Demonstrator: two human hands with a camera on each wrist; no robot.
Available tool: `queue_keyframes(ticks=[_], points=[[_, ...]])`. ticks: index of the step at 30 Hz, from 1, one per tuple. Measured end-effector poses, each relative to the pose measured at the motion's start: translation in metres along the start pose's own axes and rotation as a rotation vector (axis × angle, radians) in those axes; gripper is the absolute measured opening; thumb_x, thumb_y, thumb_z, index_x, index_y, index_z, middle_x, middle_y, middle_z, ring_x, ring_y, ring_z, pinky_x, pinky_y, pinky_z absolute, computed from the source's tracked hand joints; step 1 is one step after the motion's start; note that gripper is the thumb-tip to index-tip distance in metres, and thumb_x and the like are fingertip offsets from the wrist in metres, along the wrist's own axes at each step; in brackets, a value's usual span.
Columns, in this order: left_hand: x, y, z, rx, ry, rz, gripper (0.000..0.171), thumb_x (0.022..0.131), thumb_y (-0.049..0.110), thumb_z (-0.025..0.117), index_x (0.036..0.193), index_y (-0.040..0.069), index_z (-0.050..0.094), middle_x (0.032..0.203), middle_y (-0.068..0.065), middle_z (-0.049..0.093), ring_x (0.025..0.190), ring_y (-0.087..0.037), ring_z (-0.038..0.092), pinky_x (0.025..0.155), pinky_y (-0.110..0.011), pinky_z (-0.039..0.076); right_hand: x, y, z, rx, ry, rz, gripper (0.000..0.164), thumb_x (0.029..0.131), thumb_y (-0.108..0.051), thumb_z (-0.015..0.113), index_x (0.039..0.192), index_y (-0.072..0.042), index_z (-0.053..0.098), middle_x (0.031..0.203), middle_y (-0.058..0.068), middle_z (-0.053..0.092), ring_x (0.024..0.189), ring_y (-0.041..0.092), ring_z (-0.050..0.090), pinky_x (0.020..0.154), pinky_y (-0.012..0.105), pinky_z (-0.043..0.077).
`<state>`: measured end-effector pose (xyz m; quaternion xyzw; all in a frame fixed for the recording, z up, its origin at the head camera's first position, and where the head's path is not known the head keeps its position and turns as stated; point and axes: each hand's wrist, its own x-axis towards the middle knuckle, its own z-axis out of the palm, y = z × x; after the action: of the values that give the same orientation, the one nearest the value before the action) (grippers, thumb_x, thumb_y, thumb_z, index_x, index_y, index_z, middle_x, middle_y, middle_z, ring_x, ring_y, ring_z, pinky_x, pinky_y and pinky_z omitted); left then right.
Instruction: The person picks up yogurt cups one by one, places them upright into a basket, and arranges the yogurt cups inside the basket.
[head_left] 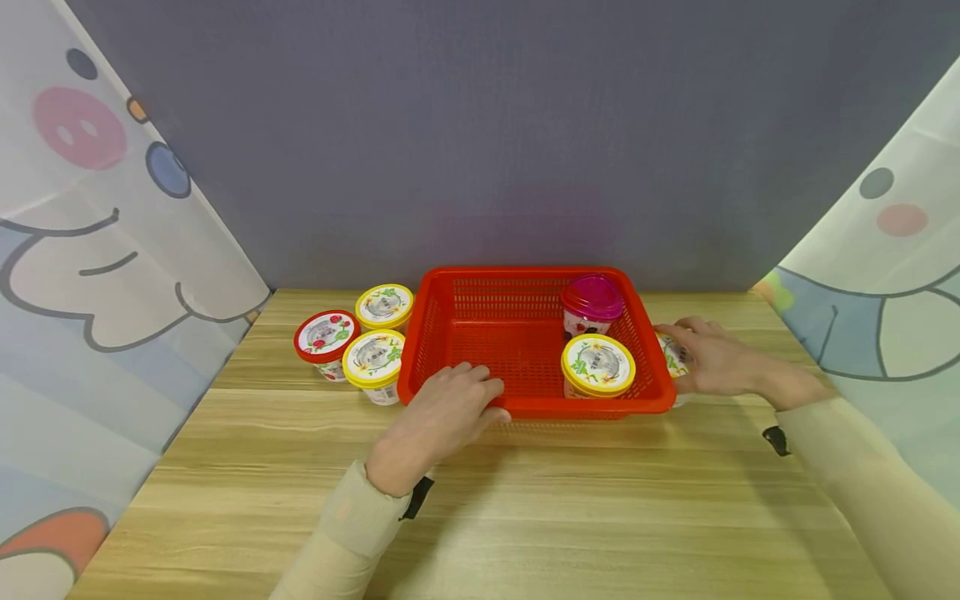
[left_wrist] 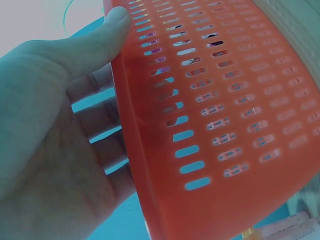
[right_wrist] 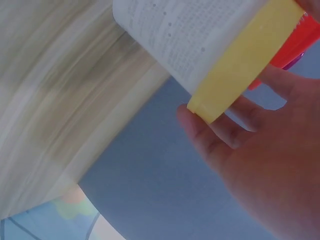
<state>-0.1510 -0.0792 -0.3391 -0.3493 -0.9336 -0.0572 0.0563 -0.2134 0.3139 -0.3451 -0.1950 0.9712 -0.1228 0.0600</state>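
A red plastic basket [head_left: 540, 408] with slotted walls stands on the wooden table. My left hand [head_left: 442, 412] grips its front rim near the left corner; the left wrist view shows the thumb outside and the fingers behind the rim. Just past the basket's right side, my right hand [head_left: 716, 358] holds a white tub [right_wrist: 190, 45] by its yellow lid [right_wrist: 245, 65]. Much of that tub is covered by the hand and basket in the head view. Inside the basket, on the right, are a yellow-lidded tub [head_left: 597, 365] and a tub with a magenta lid [head_left: 592, 297].
Left of the basket stand a red-lidded tub [head_left: 327, 335] and two yellow-lidded tubs, one behind [head_left: 384, 306] and one in front [head_left: 374, 358]. A grey wall [head_left: 480, 142] rises behind the table [head_left: 570, 517]. Cartoon-printed curtains [head_left: 97, 250] hang at both sides.
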Motion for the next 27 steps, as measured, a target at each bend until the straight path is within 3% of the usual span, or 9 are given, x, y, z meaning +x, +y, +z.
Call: queue_keyframes(ticks=[10,20,27], points=[[0.000,0.000,0.001,0.009,0.007,0.001,0.025,0.092,0.037,0.075,0.102,0.015,0.072,0.091,0.001,0.063,0.081,-0.019,0.053,0.076,-0.033,0.049,0.004,0.004,-0.003,0.002,0.036,-0.011,0.082,0.075,-0.048,0.085,0.139,-0.008,0.055,0.130,0.025,0.052,0.111,0.045,0.049,0.086,0.062,0.045],[0.000,0.000,0.001,0.007,0.014,0.004,0.025,0.092,0.037,0.076,0.102,0.015,0.072,0.090,0.001,0.062,0.080,-0.018,0.052,0.074,-0.032,0.048,0.003,0.003,-0.009,0.016,0.052,0.018,0.071,0.080,-0.039,0.081,0.139,-0.009,0.054,0.130,0.026,0.052,0.113,0.046,0.048,0.087,0.063,0.045],[0.000,0.000,0.001,0.011,0.011,0.004,0.025,0.092,0.037,0.076,0.101,0.014,0.072,0.089,0.002,0.061,0.078,-0.018,0.051,0.073,-0.031,0.047,0.001,0.001,-0.019,-0.025,0.047,0.034,0.073,0.081,-0.040,0.080,0.140,-0.008,0.053,0.129,0.026,0.052,0.113,0.045,0.048,0.088,0.064,0.045]])
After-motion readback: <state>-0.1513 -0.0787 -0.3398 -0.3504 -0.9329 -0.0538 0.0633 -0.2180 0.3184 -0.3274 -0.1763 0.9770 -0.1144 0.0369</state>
